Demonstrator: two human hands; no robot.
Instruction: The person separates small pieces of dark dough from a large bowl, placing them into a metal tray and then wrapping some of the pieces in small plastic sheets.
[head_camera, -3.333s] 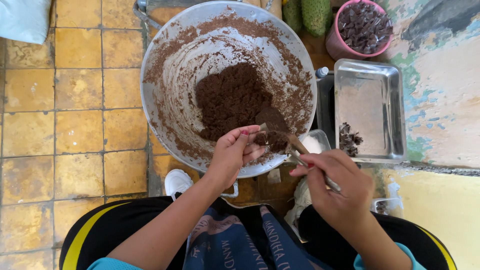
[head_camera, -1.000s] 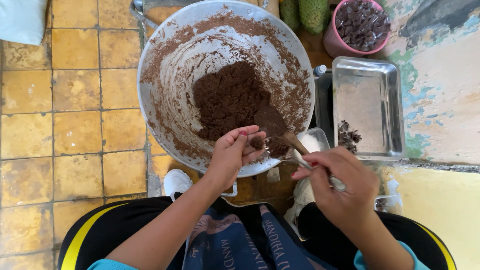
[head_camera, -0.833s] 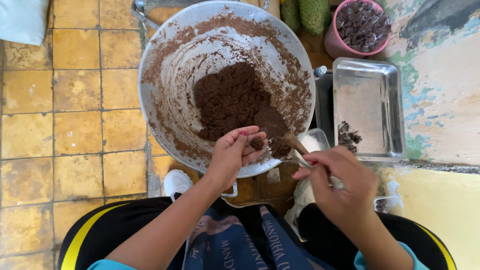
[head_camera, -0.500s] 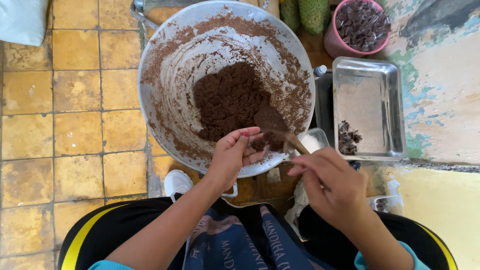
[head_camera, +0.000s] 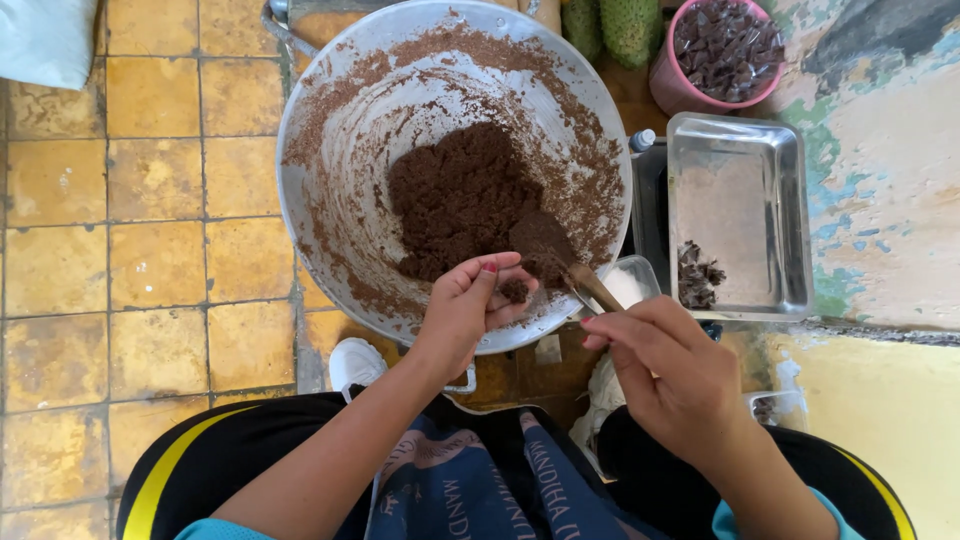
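A wide metal bowl (head_camera: 330, 150) smeared with brown paste holds a dark brown mound (head_camera: 460, 195). My left hand (head_camera: 465, 305) is cupped over the bowl's near rim, pinching a small lump of the brown paste (head_camera: 515, 290) in its fingers. My right hand (head_camera: 675, 380) hovers to the right with fingers loosely curled, just below the handle of a paste-coated spoon (head_camera: 570, 265) that rests in the bowl. Whether the fingers touch the handle is unclear.
A metal tray (head_camera: 775, 225) with a few wrapped dark pieces lies to the right. A pink tub (head_camera: 665, 90) of wrapped pieces stands at the back right beside green fruits (head_camera: 610, 25). A small clear container (head_camera: 630, 280) sits by the bowl. Yellow floor tiles (head_camera: 140, 230) spread left.
My right hand slid down the spoon handle toward me and loosened. My left hand keeps working the lump of paste at the bowl's rim.
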